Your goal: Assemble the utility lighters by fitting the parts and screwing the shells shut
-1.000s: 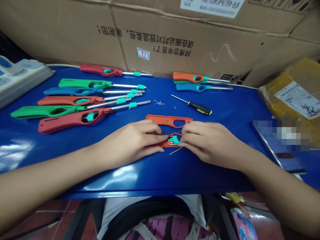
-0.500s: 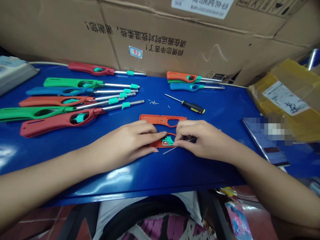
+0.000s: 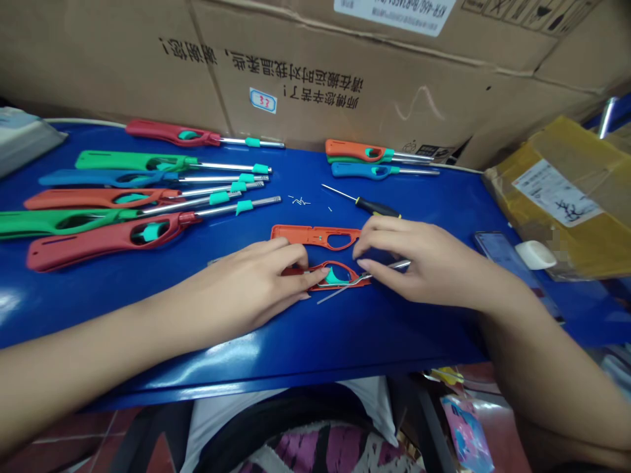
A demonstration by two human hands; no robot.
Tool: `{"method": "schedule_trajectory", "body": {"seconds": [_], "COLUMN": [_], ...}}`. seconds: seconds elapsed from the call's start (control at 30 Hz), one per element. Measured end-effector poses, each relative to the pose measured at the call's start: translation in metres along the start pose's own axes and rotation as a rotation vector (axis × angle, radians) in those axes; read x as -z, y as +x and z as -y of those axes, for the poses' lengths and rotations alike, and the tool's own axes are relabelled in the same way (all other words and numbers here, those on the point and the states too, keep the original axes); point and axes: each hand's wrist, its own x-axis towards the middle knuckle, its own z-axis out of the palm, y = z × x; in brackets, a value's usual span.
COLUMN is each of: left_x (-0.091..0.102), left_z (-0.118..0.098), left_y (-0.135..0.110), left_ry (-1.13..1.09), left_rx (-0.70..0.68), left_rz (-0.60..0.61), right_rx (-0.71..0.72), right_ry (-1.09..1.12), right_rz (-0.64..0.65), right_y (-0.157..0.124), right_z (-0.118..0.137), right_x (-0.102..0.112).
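My left hand (image 3: 261,279) holds down an orange lighter handle half (image 3: 352,268), its index finger over the turquoise trigger (image 3: 337,276) and its thumb at the near edge. A bent wire and a thin clear tube (image 3: 332,293) run beside the trigger. Just right of this half, my right hand (image 3: 414,259) hovers with bent fingers, thumb and index tips slightly apart. A metal rod (image 3: 401,265) shows between its thumb and fingers, apparently ungripped. The other orange handle half (image 3: 313,234) lies behind, its right end partly covered by my right fingers.
Several assembled lighters (image 3: 113,233) lie at left, and a few more (image 3: 365,171) at the back. A screwdriver (image 3: 367,202) and small screws (image 3: 299,201) lie mid-table. At right are a phone (image 3: 497,253), a white rounded object (image 3: 536,255) and a taped box (image 3: 566,197). A large carton (image 3: 296,39) stands behind.
My right hand has shifted right and up from the trigger area, its fingertips parting, so the wire and rod show more. My left hand stays on the orange half. The view has shifted slightly.
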Motion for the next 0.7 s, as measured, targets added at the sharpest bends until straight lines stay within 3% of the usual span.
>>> {"method": "schedule_trajectory", "body": {"seconds": [0.13,0.33,0.7], "left_x": [0.003,0.001,0.003], "left_z": [-0.004,-0.003,-0.003], "left_y": [0.002,-0.001,-0.002], "left_ry": [0.058,0.034,-0.025], "left_rx": [-0.001,0.036,0.04], "left_rz": [-0.026,-0.011,0.0], "right_rx": [-0.083,-0.064,-0.04], "right_ry": [0.01,0.096,0.167], "right_rz": [0.189,0.26,0.156], "right_y": [-0.004,-0.001,0.004], "right_z": [-0.01,-0.015,-0.013], "right_x": [0.01,0.006,-0.002]}}
